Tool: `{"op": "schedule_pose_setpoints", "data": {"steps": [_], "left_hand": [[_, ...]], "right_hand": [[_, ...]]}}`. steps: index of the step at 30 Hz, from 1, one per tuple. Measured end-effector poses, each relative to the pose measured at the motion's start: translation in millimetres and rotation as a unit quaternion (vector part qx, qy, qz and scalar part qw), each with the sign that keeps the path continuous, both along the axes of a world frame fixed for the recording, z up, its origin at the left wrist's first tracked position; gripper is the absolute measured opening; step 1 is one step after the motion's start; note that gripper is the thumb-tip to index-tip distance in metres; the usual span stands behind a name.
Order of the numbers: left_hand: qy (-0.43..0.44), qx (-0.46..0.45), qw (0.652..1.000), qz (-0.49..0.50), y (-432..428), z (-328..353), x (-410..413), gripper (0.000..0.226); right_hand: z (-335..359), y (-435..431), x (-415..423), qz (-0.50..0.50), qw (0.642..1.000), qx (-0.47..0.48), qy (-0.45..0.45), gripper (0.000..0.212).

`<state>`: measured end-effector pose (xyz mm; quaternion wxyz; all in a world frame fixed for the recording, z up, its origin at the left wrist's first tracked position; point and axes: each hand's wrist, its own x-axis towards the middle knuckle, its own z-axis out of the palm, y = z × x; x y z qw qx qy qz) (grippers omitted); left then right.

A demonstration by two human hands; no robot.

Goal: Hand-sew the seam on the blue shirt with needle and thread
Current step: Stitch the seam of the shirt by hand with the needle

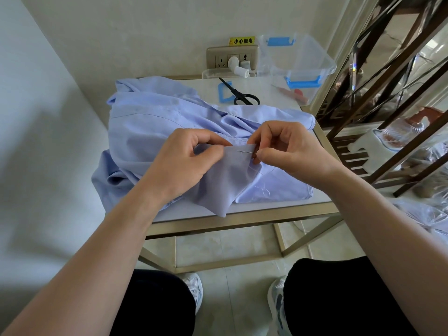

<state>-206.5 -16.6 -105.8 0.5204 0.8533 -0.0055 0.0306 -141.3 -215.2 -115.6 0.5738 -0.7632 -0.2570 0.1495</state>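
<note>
A light blue shirt [155,122] lies crumpled over a small white table [266,204]. My left hand [186,161] pinches a raised fold of the shirt at its upper edge. My right hand [288,151] pinches the back end of a thin needle [246,152], which lies nearly level against the fold, its tip pointing left. Faint pale thread [261,190] loops over the cloth below the right hand.
Black scissors [240,93] and a blue clip [224,93] lie at the table's back. A clear plastic box [298,61] with blue latches stands at the back right. A wall socket [231,58] is behind. A dark metal shelf [388,98] stands on the right.
</note>
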Motion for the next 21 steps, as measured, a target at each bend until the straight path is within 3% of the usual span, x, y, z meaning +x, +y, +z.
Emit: {"op": "schedule_pose_setpoints", "data": {"steps": [2,4,21], "left_hand": [[0.001,-0.017,1.0,0.003,0.1,0.5,-0.4,0.004],[-0.002,-0.021,1.0,0.017,0.2,-1.2,0.4,0.003],[0.052,-0.075,0.993,0.072,-0.6,-0.1,4.3,0.012]], "right_hand": [[0.0,-0.1,-0.3,0.0,1.0,0.0,-0.001,0.008],[-0.3,0.1,-0.6,0.003,1.0,0.001,0.001,0.009],[-0.7,1.6,-1.2,0.004,1.0,0.016,-0.001,0.01]]}}
